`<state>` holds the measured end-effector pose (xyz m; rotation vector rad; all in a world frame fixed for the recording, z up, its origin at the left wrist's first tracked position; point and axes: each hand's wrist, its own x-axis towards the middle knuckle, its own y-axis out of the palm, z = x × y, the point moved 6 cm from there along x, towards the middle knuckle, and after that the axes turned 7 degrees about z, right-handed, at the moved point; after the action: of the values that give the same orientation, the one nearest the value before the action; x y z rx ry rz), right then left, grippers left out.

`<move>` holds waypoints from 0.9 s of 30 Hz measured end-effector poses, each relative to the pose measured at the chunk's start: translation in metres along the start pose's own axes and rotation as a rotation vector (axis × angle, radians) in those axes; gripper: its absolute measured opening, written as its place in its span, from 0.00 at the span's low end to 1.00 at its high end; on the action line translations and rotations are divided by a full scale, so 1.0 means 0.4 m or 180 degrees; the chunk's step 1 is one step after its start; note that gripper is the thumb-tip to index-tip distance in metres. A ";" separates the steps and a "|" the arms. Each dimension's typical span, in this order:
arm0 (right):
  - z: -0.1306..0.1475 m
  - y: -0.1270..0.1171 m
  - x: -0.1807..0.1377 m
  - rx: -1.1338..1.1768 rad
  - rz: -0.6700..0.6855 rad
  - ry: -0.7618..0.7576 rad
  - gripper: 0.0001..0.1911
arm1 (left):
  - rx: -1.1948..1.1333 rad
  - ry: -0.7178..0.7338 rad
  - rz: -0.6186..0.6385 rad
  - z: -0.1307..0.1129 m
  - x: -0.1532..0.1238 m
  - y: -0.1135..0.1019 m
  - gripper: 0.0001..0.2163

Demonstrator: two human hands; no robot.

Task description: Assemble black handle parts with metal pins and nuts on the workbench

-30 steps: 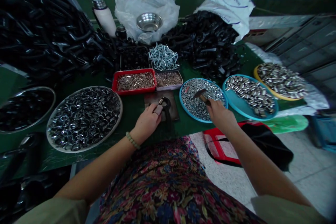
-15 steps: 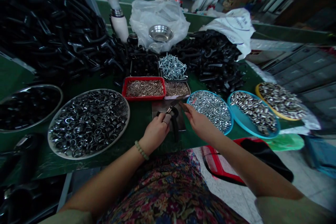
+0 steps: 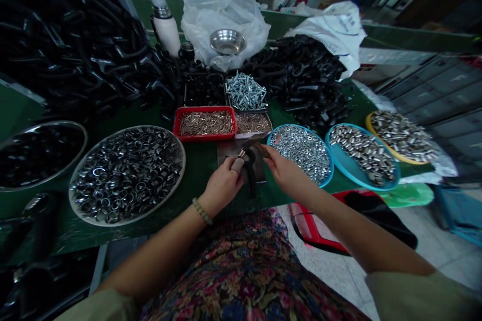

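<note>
My left hand [image 3: 225,180], with a bead bracelet at the wrist, is closed on a black part [image 3: 251,173] with a ring-shaped head and a stem pointing toward me. A small shiny metal piece [image 3: 242,152] shows at my left fingertips. My right hand [image 3: 278,166] is wrapped round the brownish handle of a thin tool [image 3: 262,149]; its narrow dark end reaches left over the ring-shaped head. Whether it touches the part, I cannot tell. Both hands are over a flat metal plate [image 3: 224,149] on the green table.
A round tray of black rings [image 3: 128,175] stands left. Ahead are a red tray [image 3: 205,138] of small pins and a tray of silver bolts [image 3: 246,91]. Right are blue trays of nuts [image 3: 301,153] and metal sleeves [image 3: 363,153]. Black parts [image 3: 94,55] are heaped behind.
The whole view has shifted slightly. My hands keep the same grips, and the tool's narrow end has moved a little over the black part.
</note>
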<state>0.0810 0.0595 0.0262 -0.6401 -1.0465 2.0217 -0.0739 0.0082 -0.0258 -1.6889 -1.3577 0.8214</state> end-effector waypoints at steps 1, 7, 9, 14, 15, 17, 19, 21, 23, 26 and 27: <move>0.008 -0.005 -0.010 0.0081 -0.0149 -0.0074 0.23 | -0.0167 -0.0037 -0.0124 0.013 0.001 -0.025 0.18; -0.004 0.045 -0.028 -0.0079 0.0396 0.0184 0.22 | 0.0152 -0.0088 -0.0788 0.069 0.206 -0.189 0.14; -0.006 0.015 -0.032 0.0072 -0.0077 0.0083 0.22 | 0.0527 0.0013 -0.0389 0.052 0.324 -0.177 0.12; -0.053 -0.067 -0.077 0.0178 -0.1099 0.0457 0.23 | 0.0981 0.0099 0.0163 0.012 0.475 -0.097 0.11; -0.067 -0.071 -0.085 0.0185 -0.1128 0.0550 0.23 | 0.0983 0.0094 0.0142 0.010 0.480 -0.088 0.11; -0.092 -0.071 -0.097 0.0239 -0.1193 0.0622 0.23 | 0.0995 0.0103 0.0111 0.012 0.481 -0.079 0.12; -0.112 -0.065 -0.102 0.0325 -0.1243 0.0619 0.23 | 0.0944 0.0079 0.0072 0.016 0.483 -0.084 0.12; -0.124 -0.054 -0.101 0.0415 -0.1234 0.0594 0.23 | 0.0870 0.0027 0.0056 0.018 0.486 -0.098 0.13; -0.130 -0.044 -0.098 0.0468 -0.1192 0.0593 0.23 | 0.0687 -0.0029 0.0024 0.016 0.478 -0.115 0.13; -0.129 -0.034 -0.100 0.0485 -0.1120 0.0629 0.23 | -0.0204 0.0054 -0.0186 0.007 0.414 -0.133 0.11; -0.128 -0.032 -0.102 0.0483 -0.1100 0.0643 0.23 | -0.0626 0.0112 -0.0258 0.005 0.377 -0.132 0.10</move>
<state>0.1461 0.0551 0.0127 -0.5297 -0.8127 1.6789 -0.0677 0.1614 0.0194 -1.7757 -1.5130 0.6258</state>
